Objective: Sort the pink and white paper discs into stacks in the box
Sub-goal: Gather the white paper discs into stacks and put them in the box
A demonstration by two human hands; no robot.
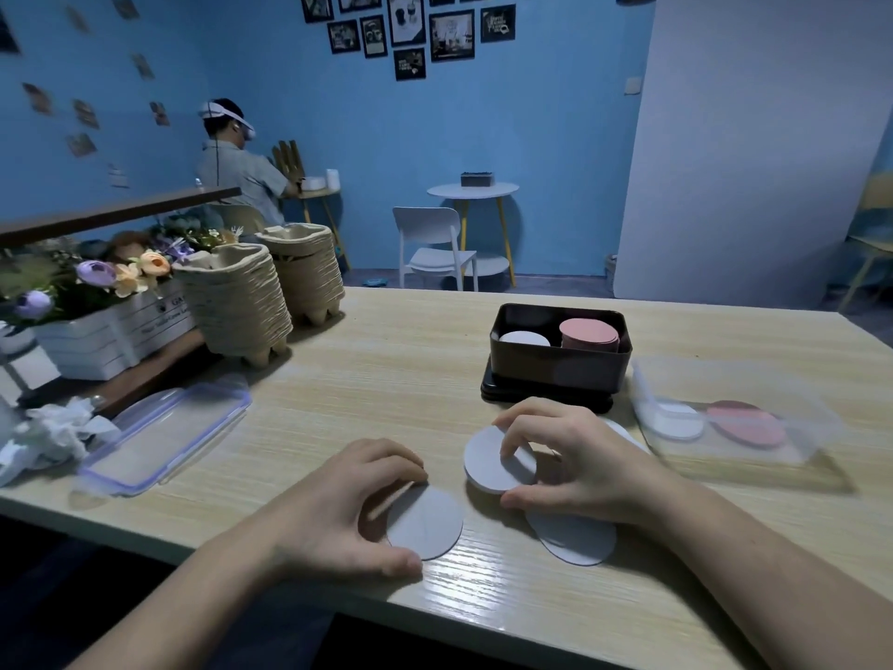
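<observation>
Right hand (575, 459) pinches a white disc (493, 459) — left hand (338, 505) seemingly grips another.

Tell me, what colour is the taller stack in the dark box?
Pink. The taller stack shows best in the head view.

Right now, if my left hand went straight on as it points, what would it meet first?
Left hand points right and away; likely the white disc in your right hand first, though depth is unclear.
</observation>
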